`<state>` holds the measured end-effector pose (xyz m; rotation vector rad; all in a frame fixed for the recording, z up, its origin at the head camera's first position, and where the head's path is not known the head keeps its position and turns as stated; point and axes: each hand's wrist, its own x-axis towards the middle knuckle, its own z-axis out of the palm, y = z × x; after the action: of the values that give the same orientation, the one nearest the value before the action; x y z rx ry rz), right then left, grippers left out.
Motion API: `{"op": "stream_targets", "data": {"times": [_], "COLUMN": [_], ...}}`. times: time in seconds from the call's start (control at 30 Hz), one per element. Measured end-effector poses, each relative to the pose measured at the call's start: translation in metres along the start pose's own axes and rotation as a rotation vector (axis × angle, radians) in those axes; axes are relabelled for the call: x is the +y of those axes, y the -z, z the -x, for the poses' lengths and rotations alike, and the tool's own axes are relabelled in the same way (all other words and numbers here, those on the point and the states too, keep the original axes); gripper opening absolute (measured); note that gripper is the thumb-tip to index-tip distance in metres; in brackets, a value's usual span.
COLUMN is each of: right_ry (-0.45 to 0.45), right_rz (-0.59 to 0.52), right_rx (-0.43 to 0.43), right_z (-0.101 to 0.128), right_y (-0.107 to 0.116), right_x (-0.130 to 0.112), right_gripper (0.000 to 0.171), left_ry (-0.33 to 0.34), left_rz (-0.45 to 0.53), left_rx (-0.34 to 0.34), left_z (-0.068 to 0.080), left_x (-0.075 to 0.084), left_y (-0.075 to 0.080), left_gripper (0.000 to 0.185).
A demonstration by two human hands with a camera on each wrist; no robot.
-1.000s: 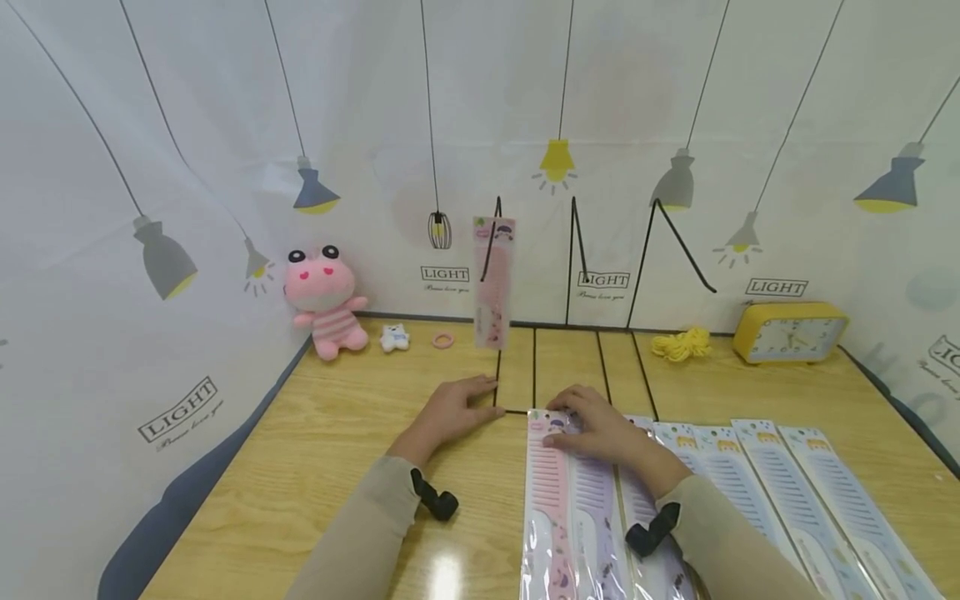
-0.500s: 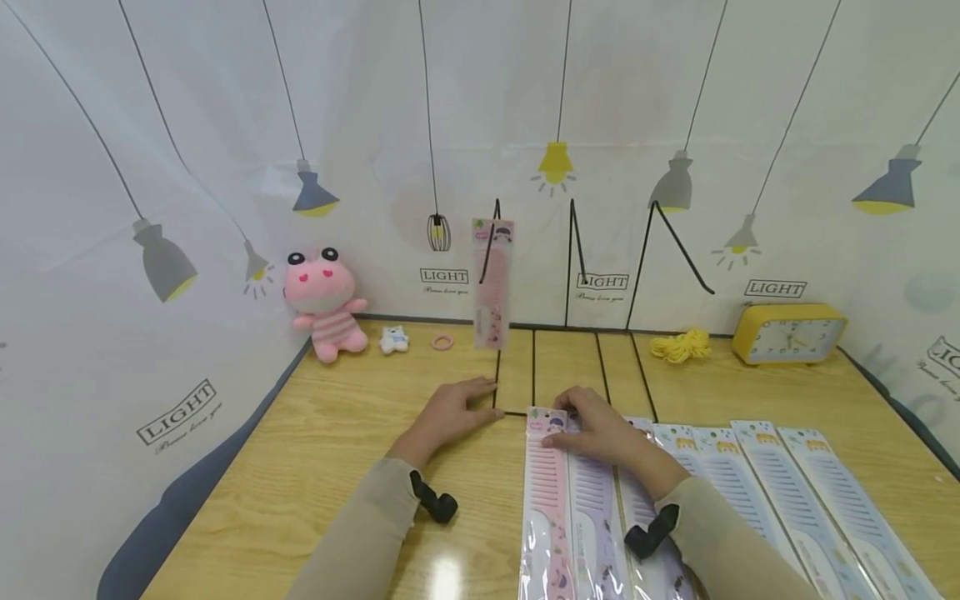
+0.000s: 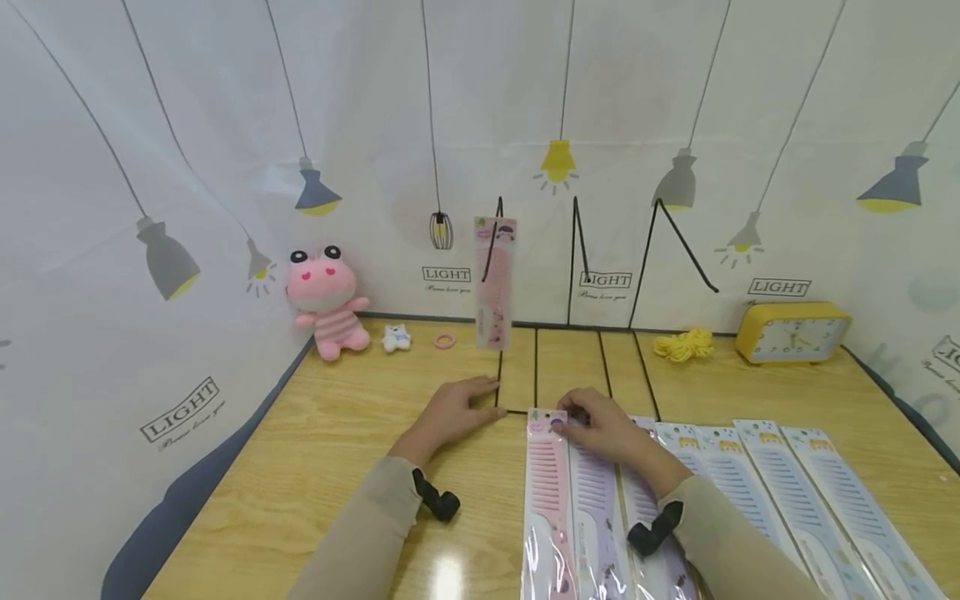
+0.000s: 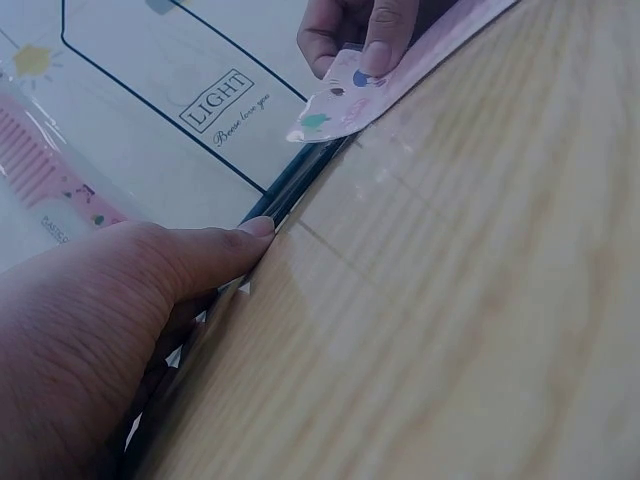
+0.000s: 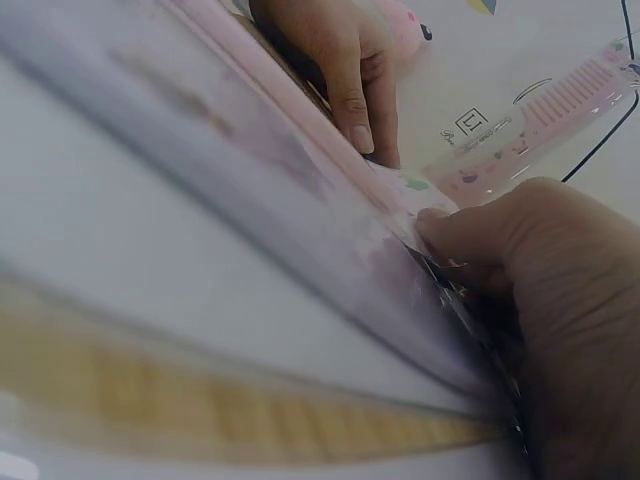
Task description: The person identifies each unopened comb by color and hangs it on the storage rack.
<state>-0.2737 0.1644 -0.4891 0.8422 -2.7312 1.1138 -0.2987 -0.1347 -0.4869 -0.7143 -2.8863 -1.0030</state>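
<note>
My right hand (image 3: 606,427) pinches the top right corner of a packaged pink comb (image 3: 546,492), thumb on the printed card. In the left wrist view, the thumb lies over the end of this pink package (image 4: 345,105). My left hand (image 3: 453,412) rests with fingers extended at the front left corner of a black wire rack (image 3: 536,367), its thumb tip at the rod. On the rack's left hook hangs another packaged pink comb (image 3: 492,287); the middle and right hooks hold nothing. A packaged purple comb (image 3: 596,508) lies beside the pinched one, partly under my right hand.
Several packaged blue combs (image 3: 798,492) lie in a row on the right, partly behind my forearm. Along the back stand a pink plush toy (image 3: 327,292), a small white bear (image 3: 396,337), a pink ring (image 3: 445,341), yellow cord (image 3: 684,343) and a yellow clock (image 3: 793,333).
My right fingers have drawn in from a flatter pose to the pink package's corner, the thumb shifting slightly right and away from me. My left hand has stayed at the rack.
</note>
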Motion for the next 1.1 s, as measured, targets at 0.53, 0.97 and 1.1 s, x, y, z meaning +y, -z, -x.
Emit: {"op": "stream_targets", "data": {"times": [0.53, 0.97, 1.1], "right_ry": [-0.214, -0.385, -0.430], "right_rz": [-0.330, -0.625, -0.676], "right_rx": [0.159, 0.199, 0.208], "right_z": [-0.004, -0.006, -0.006], "right_y": [0.005, 0.007, 0.008], "right_x": [-0.009, -0.016, -0.018], "right_gripper": [0.029, 0.031, 0.036], "left_ry": [0.020, 0.003, -0.002], "left_rz": [-0.001, -0.012, -0.016], "left_rx": [-0.015, -0.005, -0.001], "left_z": [0.000, 0.000, 0.000], "left_x": [0.003, 0.001, 0.001], "left_y": [0.002, 0.000, 0.001], "left_gripper": [0.059, 0.059, 0.059]}}
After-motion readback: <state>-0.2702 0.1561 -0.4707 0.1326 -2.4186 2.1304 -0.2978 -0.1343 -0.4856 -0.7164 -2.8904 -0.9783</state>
